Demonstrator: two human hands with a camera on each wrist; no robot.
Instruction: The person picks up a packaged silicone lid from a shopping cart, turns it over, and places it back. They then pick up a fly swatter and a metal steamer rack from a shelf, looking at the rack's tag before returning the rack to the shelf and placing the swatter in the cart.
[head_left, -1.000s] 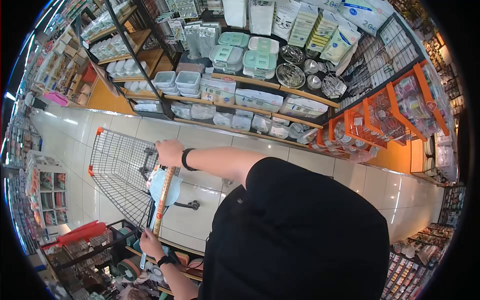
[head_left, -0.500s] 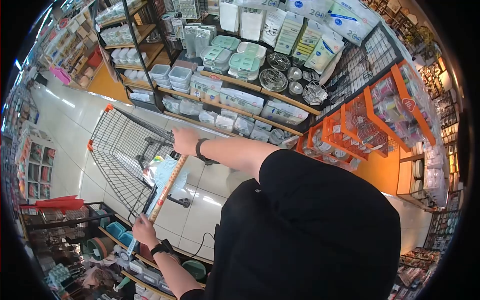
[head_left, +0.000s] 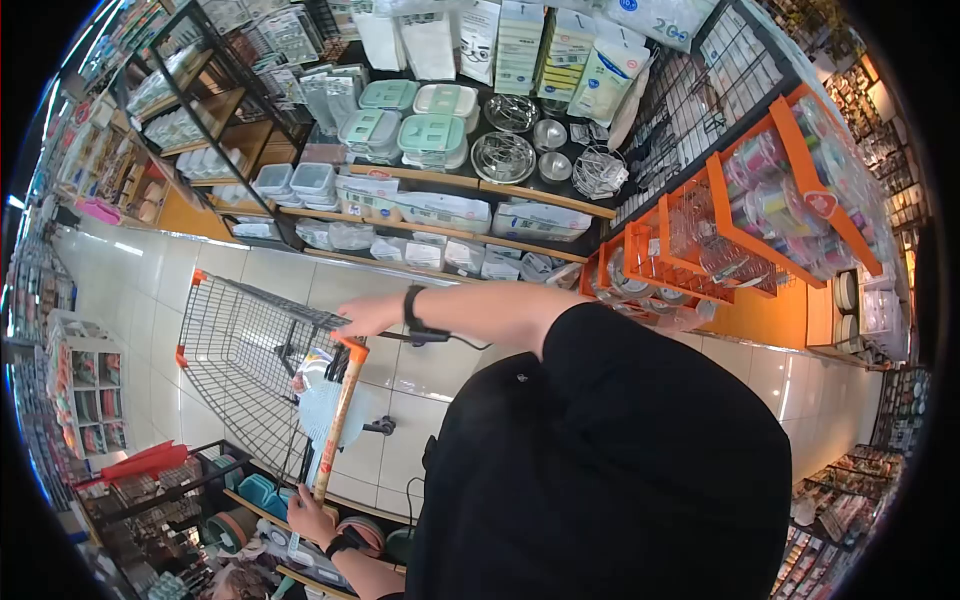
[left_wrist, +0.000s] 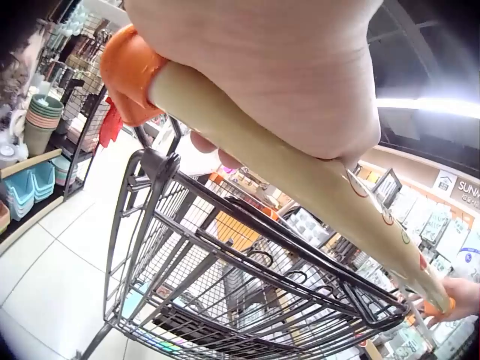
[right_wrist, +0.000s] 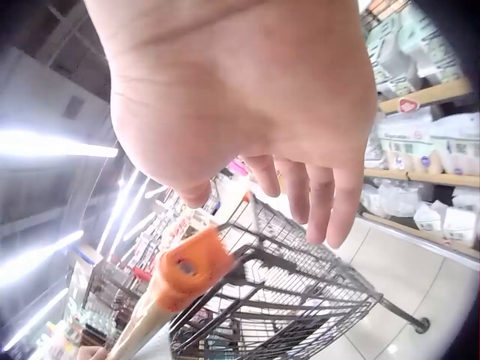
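A grey wire shopping cart stands ahead of the person, with an orange-cornered push handle in pale yellow across its near end. The left hand grips the handle near one end; in the left wrist view its fingertips curl under the bar. Just off the other end, the right hand is held with fingers loosely extended. In the right wrist view those fingers hang above the cart's side, beside the orange handle end. A light-blue round thing lies by the handle inside the cart.
Shelves of lidded food boxes and packaged bags run along the right side. Orange racks hold more goods. On the left side stand shelves with blue bins and stacked pots. Tiled floor lies between.
My right hand has come off the handle's end, uncovering its orange corner. The left hand stays on the handle. The head view has shifted over the shelves.
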